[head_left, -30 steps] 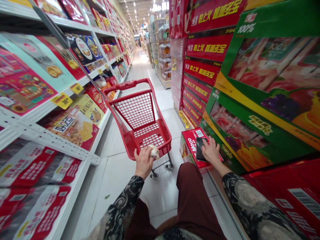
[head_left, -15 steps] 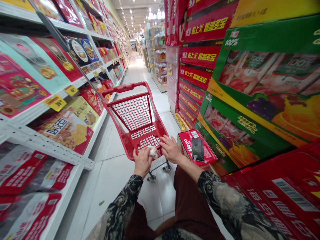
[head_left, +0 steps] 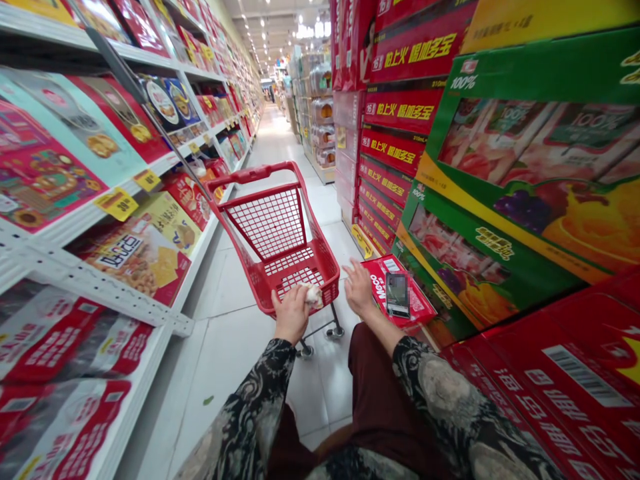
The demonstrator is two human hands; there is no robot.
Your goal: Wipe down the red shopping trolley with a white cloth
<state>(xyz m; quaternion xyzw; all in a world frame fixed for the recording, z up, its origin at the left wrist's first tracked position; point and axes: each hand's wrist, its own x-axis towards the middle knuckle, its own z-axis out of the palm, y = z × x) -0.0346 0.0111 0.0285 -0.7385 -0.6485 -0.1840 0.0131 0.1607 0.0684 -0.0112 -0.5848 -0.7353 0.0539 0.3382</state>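
A red plastic shopping cart (head_left: 250,175) with a grid basket stands before me, with nothing lying in its basket. My left hand (head_left: 291,313) is at the basket's near rim, its fingers closed on a crumpled white tissue (head_left: 315,295). Just right of the basket, my right hand (head_left: 358,290) hovers with its fingers apart, holding nothing and clear of the rim. Close to that hand is a red Meco box (head_left: 419,303), and a dark phone (head_left: 398,295) lies flat on top of it.
Shelves (head_left: 165,320) of packaged snacks line the left side. Stacked red drink cartons (head_left: 395,110) and green juice boxes (head_left: 500,267) rise close on the right. A tiled aisle (head_left: 273,127) runs ahead between them. A small green leaf (head_left: 208,401) lies on the floor.
My right hand has let go of the cart's rim and moved right, towards the Meco box. My left hand, with the tissue, has shifted slightly right and up along the rim.
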